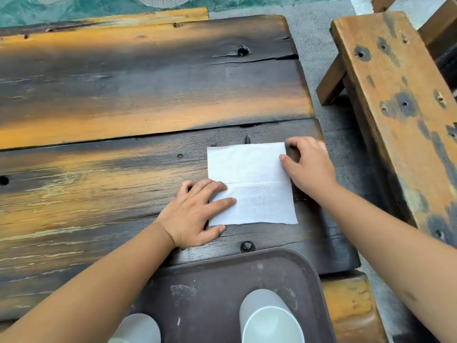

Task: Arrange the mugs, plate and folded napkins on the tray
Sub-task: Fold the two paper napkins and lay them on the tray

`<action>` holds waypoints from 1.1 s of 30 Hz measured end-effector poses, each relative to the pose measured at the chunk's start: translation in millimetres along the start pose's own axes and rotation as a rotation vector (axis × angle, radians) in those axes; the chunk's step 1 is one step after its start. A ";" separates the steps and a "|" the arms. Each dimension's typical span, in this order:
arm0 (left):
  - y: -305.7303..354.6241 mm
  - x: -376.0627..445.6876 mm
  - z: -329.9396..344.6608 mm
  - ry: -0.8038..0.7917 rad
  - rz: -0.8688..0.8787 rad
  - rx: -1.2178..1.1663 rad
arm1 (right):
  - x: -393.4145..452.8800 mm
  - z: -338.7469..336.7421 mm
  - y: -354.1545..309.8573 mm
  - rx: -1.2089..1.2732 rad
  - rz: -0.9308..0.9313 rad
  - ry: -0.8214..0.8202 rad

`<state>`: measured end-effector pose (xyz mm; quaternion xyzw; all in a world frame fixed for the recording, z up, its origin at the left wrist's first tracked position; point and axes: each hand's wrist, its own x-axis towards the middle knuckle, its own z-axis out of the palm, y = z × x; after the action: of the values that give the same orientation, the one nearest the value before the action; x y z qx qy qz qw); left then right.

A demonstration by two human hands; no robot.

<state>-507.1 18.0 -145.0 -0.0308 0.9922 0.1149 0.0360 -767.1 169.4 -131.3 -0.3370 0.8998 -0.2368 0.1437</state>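
napkin [252, 183] lies flat, crease running left-right; left hand [195, 214] pins its near-left edge with flat spread fingers; right hand [306, 164] pinches the far-right corner.

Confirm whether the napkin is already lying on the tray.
No, the napkin lies flat on the wooden table beyond the tray, with the left hand and right hand on its edges.

One napkin [252, 183], one tray [217, 280], two mugs [269, 318] [138, 329], seemingly; one bench [400, 107]
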 end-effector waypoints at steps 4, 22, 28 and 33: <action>0.8 -0.2 -0.6 -0.007 -0.006 0.002 | 24.1 -0.9 -13.9 -0.116 -0.110 -0.133; -1.2 -1.5 0.1 0.007 -0.030 -0.049 | 26.0 -21.9 -25.4 0.304 0.058 -0.329; 5.1 6.4 -12.1 0.127 -0.299 -0.407 | 15.1 -33.5 -27.9 0.279 0.050 -0.364; 4.1 61.3 -42.9 0.303 -0.330 -0.351 | 6.1 -34.9 -29.1 0.314 -0.042 -0.368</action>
<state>-571.1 8.8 -107.3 -0.2143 0.9328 0.2719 -0.1003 -770.5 157.6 -87.1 -0.3666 0.8035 -0.3113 0.3508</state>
